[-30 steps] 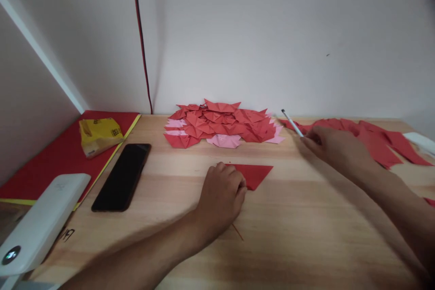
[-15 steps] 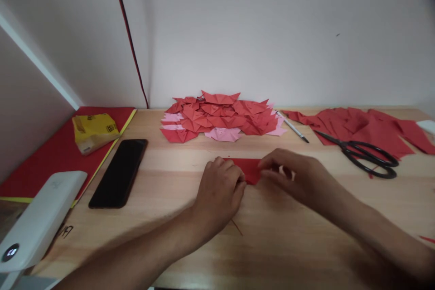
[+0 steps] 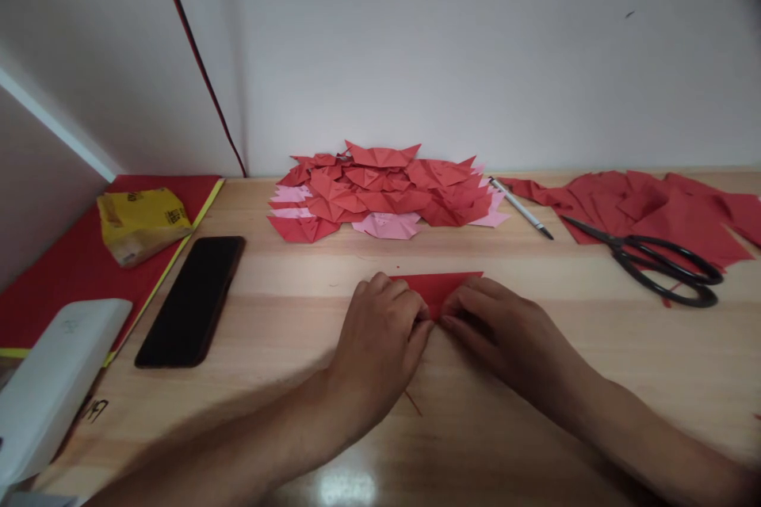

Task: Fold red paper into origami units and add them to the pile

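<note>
Flat on the table lies a small piece of red paper (image 3: 437,290) with a straight far edge. My left hand (image 3: 386,337) presses over its left part, fingers curled and closed on the near edge. From the other side my right hand (image 3: 496,325) pinches the near edge close to the left fingertips. Both hands cover parts of the paper, so its full outline is hidden. Beyond them, against the wall, rests a pile of folded red and pink paper shapes (image 3: 380,202).
Black-handled scissors (image 3: 666,261) lie on crumpled red sheets (image 3: 654,210) at the right, beside a white pen (image 3: 523,210). To the left are a black phone (image 3: 193,301), a white power bank (image 3: 65,372) and a yellow packet (image 3: 143,222) on a red folder (image 3: 53,261).
My right hand has moved left along the paper's near edge, up to my left fingertips, uncovering the paper's far right corner. My left hand stays in place on the paper. The camera view shifted slightly.
</note>
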`<state>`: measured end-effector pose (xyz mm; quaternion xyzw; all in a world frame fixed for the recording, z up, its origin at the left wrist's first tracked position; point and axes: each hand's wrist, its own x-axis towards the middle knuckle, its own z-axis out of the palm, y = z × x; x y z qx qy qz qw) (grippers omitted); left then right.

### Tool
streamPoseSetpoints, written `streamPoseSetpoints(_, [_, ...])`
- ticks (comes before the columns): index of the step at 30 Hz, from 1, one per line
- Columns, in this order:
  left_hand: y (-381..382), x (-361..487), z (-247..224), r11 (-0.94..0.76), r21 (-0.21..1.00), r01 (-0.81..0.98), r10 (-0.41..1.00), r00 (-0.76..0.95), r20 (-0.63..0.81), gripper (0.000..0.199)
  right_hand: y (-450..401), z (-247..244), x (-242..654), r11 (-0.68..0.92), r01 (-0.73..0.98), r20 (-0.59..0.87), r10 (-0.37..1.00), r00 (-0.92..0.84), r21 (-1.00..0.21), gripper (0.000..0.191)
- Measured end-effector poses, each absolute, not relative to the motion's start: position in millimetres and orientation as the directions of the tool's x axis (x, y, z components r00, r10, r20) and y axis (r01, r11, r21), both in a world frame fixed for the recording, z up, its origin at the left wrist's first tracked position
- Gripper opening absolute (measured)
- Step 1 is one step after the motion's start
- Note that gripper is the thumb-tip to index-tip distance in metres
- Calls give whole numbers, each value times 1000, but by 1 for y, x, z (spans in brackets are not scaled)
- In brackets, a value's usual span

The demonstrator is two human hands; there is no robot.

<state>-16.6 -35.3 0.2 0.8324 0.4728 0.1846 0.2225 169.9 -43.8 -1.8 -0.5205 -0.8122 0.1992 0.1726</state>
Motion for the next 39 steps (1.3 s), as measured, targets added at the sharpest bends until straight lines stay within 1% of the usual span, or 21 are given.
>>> streamPoseSetpoints(9, [-36,-15,3,-461,501,732,864,499,66,13,-45,-1,164,416,815,123,907,-402,-403,16])
streamPoseSetpoints(14, [-37,-14,5,-462,490,739,864,501,59,14,-45,-1,162,425,823,124,904,-410,-378,15])
streamPoseSetpoints(20, [-37,-13,3,-472,459,753,865,495,77,11,-44,-2,160,432,833,154,902,-404,-345,17])
streamPoseSetpoints(25, [-37,-12,2,-475,446,759,867,492,85,11,-45,-3,158,447,852,181,893,-411,-272,15])
streamPoseSetpoints(31, [-37,-12,0,-473,448,758,869,486,94,11,-43,-4,157,456,864,174,888,-426,-214,12])
streamPoseSetpoints(37, [-35,-14,3,-489,435,756,858,507,83,6,-42,-5,157,450,865,178,891,-418,-223,9])
streamPoseSetpoints(39, [-37,-15,3,-516,392,761,848,520,107,2,-42,-5,157,456,857,175,889,-423,-242,9])
